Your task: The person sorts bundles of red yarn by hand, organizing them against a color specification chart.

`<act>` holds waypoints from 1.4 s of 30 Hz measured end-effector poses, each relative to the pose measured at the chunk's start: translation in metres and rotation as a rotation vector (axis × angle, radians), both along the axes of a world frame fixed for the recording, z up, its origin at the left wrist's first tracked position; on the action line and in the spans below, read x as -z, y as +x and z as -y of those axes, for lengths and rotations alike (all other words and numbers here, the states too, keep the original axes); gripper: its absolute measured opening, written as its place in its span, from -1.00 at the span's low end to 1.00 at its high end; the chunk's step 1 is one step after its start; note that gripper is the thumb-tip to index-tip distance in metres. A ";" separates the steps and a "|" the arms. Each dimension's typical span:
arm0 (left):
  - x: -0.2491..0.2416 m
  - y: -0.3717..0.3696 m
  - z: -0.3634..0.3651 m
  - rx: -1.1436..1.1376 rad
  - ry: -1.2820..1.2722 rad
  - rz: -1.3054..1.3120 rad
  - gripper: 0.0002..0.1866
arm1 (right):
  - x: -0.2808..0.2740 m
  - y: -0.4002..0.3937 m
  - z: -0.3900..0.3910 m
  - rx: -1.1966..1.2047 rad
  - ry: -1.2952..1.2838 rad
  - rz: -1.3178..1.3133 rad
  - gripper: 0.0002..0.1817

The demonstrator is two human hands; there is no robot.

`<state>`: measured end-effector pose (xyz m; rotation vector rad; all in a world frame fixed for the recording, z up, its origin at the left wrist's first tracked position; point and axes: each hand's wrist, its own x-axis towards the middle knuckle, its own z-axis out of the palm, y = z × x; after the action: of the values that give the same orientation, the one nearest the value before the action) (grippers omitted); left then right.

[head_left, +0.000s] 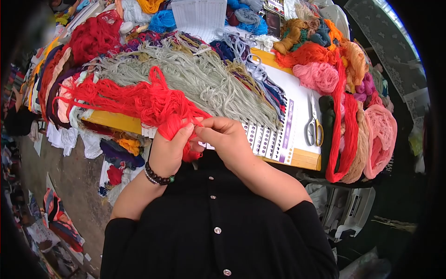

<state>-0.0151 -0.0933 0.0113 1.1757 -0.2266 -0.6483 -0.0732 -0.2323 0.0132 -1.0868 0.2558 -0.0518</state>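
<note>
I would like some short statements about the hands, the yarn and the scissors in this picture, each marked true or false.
1. Both hands grip the red yarn. True: left hand and right hand pinch it together.
2. The scissors lie in the right hand. False: they lie on the white chart sheet, apart from both hands.
3. A beaded bracelet is on the left wrist. True.
4. The grey yarn hangs off the table edge to the floor. False: it lies on the table, behind the red yarn.
5. The pink yarn lies to the right of the scissors' blades. True.
</note>
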 end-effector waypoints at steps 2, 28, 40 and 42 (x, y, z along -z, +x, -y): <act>0.003 0.001 0.000 -0.024 -0.015 -0.025 -0.74 | 0.003 0.001 0.002 0.000 0.036 -0.028 -0.90; 0.006 0.005 0.000 0.169 -0.067 0.030 -0.53 | 0.005 0.006 0.009 -0.145 0.175 -0.030 -0.85; 0.006 0.012 -0.005 0.029 -0.057 0.101 -0.59 | 0.000 0.008 0.012 0.129 0.504 -0.005 -0.90; 0.005 0.016 -0.010 0.092 -0.049 0.110 -0.56 | 0.018 0.009 0.028 -0.014 0.614 0.055 -0.93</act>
<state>0.0008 -0.0829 0.0060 1.1598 -0.3898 -0.6557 -0.0644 -0.2600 -0.0050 -0.4753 0.1952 0.0100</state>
